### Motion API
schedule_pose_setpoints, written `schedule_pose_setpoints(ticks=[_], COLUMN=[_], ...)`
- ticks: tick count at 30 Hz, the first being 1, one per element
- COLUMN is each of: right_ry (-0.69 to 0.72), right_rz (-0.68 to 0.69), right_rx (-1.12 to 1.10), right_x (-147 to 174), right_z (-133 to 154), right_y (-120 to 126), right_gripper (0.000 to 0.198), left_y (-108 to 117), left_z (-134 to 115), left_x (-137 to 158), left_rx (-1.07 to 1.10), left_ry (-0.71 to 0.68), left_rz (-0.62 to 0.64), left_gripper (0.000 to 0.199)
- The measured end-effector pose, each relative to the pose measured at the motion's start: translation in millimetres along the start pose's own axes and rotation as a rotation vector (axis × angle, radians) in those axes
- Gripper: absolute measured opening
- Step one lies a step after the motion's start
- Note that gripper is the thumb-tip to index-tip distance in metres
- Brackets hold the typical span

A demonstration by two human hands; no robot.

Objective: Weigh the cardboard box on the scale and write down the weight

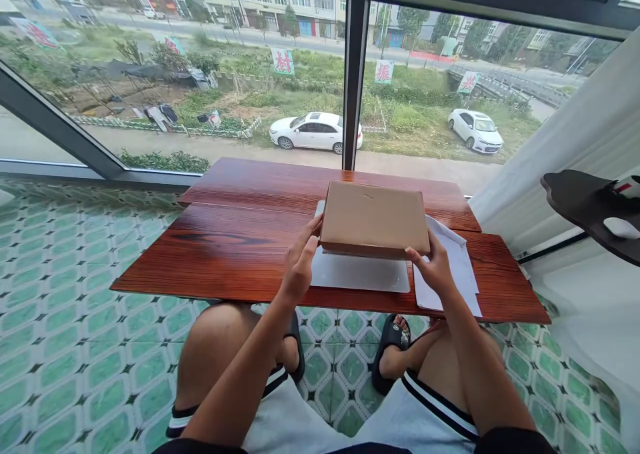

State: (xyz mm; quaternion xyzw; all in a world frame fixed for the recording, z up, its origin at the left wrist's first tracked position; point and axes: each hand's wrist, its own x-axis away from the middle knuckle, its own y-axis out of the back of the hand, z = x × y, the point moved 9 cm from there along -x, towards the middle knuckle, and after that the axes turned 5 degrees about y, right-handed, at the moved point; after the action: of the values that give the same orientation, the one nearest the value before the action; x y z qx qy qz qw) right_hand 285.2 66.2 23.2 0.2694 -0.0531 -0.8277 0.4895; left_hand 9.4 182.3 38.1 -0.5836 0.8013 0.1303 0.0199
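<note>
A closed brown cardboard box (374,219) is held between my two hands, over a flat silver-grey panel that looks like a closed laptop (360,272). My left hand (300,262) grips the box's left side, thumb near the front corner. At the right front corner, my right hand (434,264) has its thumb on the front edge and its fingers along the side. Whether the box touches the grey panel cannot be made out. White papers (453,267) lie beside the panel, partly behind my right hand.
The dark red wooden table (225,254) stands against large windows, its left part bare wood. A dark wavy-edged shelf (590,204) with small items juts in at the right, near a white curtain (540,147). Below is a green tiled floor (90,321).
</note>
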Motion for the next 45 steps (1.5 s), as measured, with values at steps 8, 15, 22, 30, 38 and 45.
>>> schedule_pose_setpoints(ticks=[8,15,22,30,38,45], right_ry=[0.006,0.004,0.016,0.007,0.016,0.018], right_rz=[-0.053,-0.046,-0.064,-0.084,-0.087,-0.107], right_rx=[0.014,0.014,0.052,0.074,0.113,0.106], right_x=[2,1,1,1,1,2], right_z=[-9,-6,-6,-9,-7,-11], right_y=[11,4,5,7,6,7], right_gripper=[0.081,0.078,0.075,0.074,0.066,0.067], left_y=[-8,-5,-5,-7,-7,-7], left_z=[5,11,15,22,23,25], left_x=[-5,-7,-7,-8,-8,-7], left_rx=[0.218,0.195,0.258,0.283,0.283,0.268], left_ry=[0.033,0.07,0.051,0.021,0.031,0.023], left_rz=[0.107,0.061,0.08,0.085,0.08,0.099], left_gripper=[0.058,0.06,0.055,0.052,0.053,0.053])
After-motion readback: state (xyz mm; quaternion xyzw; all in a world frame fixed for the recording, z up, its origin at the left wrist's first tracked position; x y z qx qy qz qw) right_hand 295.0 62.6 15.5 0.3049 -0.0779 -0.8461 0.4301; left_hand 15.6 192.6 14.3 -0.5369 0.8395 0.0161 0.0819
